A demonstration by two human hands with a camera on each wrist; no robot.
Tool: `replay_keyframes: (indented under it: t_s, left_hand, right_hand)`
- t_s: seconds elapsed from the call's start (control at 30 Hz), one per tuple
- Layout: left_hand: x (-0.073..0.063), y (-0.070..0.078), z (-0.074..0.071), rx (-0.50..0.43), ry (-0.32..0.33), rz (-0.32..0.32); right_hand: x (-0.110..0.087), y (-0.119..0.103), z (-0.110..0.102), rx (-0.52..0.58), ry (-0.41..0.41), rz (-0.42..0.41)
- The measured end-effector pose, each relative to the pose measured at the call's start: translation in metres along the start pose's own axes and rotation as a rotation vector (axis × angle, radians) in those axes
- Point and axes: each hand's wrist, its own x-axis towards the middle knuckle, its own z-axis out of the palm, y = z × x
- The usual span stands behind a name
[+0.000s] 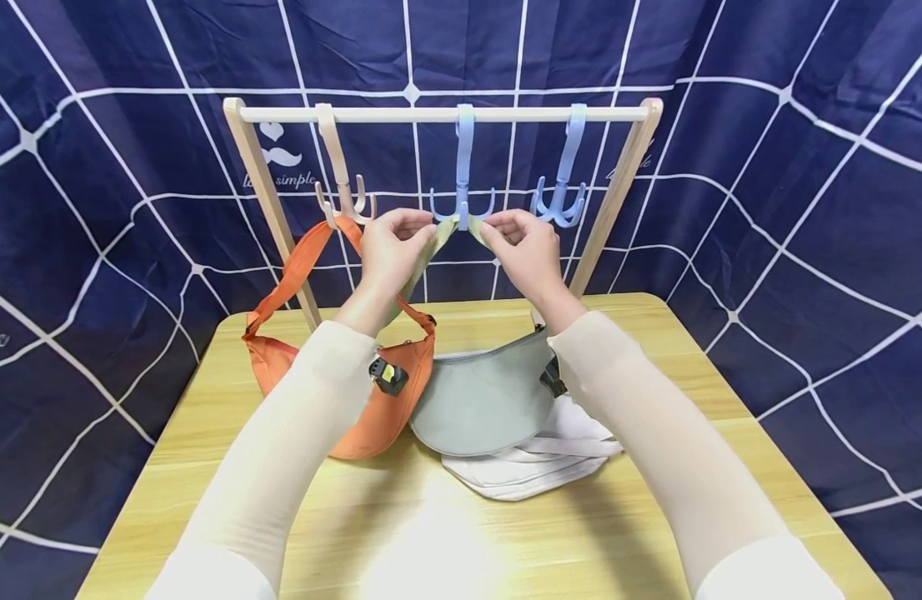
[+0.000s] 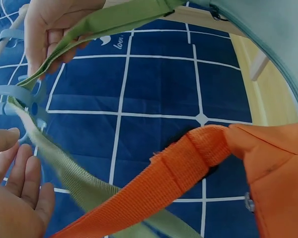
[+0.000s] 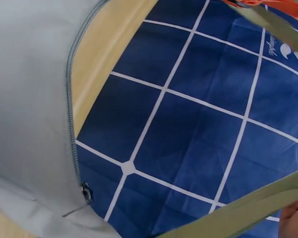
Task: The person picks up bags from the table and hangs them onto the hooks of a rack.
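A sage-green strap (image 1: 442, 236) lies over the front prong of the middle blue hook (image 1: 464, 179) and runs down both sides to a grey-green crossbody bag (image 1: 483, 400). My left hand (image 1: 386, 250) is beside the strap's left side; in the left wrist view its fingers (image 2: 27, 173) look loosely bent, just apart from the strap. On the other side, my right hand (image 1: 528, 250) pinches the strap close to the hook. An orange crossbody bag (image 1: 389, 408) hangs by its strap from the beige hook (image 1: 344, 187). My left forearm hides part of it.
A white bag (image 1: 521, 475) lies on the wooden table (image 1: 341, 533), partly behind the grey-green one. Another blue hook (image 1: 562, 183) hangs at the right of the rack's white rod (image 1: 401, 115). Behind the rack is a navy curtain (image 1: 461, 42) with white lines.
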Motion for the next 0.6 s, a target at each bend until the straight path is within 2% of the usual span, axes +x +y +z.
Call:
replay_keyframes:
  t_s: [0.27,0.6]
  left_hand:
    - [-0.009,-0.007,-0.003,0.017,-0.011,-0.018]
    - [-0.028,-0.017,0.007,0.012,-0.055,0.025]
  right_hand:
    - [-0.010,0.009,-0.001,0.027,-0.006,0.016]
    - [-0.026,0.028,-0.008,-0.007,0.020,0.005]
